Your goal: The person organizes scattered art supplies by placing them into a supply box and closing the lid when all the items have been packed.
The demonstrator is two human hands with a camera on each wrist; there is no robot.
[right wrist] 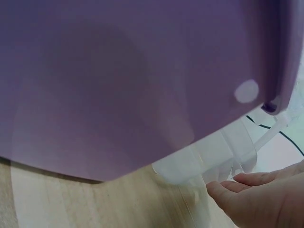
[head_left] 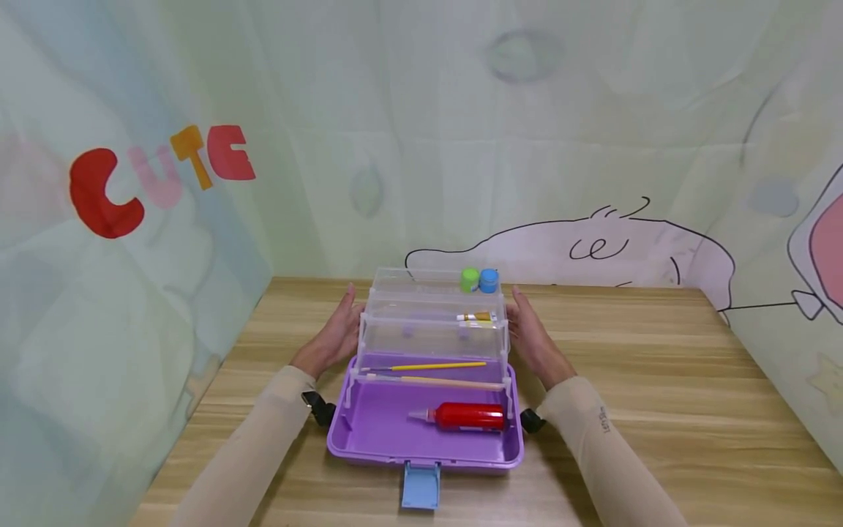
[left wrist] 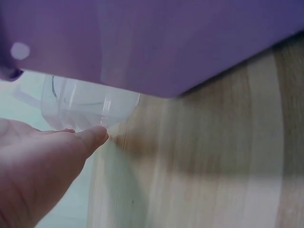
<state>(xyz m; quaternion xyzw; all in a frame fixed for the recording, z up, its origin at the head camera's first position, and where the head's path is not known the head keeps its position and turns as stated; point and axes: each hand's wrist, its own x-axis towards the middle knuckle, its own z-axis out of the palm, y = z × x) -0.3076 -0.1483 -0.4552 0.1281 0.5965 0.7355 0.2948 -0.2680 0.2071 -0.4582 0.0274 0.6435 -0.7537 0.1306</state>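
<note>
A purple storage box point(head_left: 375, 439) stands opened out on the table, its clear stepped trays point(head_left: 402, 337) raised toward the back. My left hand point(head_left: 339, 333) is at the trays' left side, thumb up, fingers partly hidden behind the clear plastic. On the opposite side my right hand point(head_left: 532, 338) mirrors it. Both wrist views show fairly straight fingertips at the clear lid point(left wrist: 88, 102) behind the purple base. Inside the base lies a red squeeze bottle point(head_left: 469, 416). Two paintbrushes point(head_left: 437, 365), a small paint tube point(head_left: 476, 317), a green jar point(head_left: 470, 279) and a blue jar point(head_left: 489, 280) sit in the trays.
The box's light blue latch point(head_left: 421, 487) hangs down at the front. Wood-grain tabletop point(head_left: 658, 410) extends on both sides. A printed cloth backdrop point(head_left: 329, 146) closes off the back and sides. Black straps point(head_left: 320, 408) are on the wrists beside the box.
</note>
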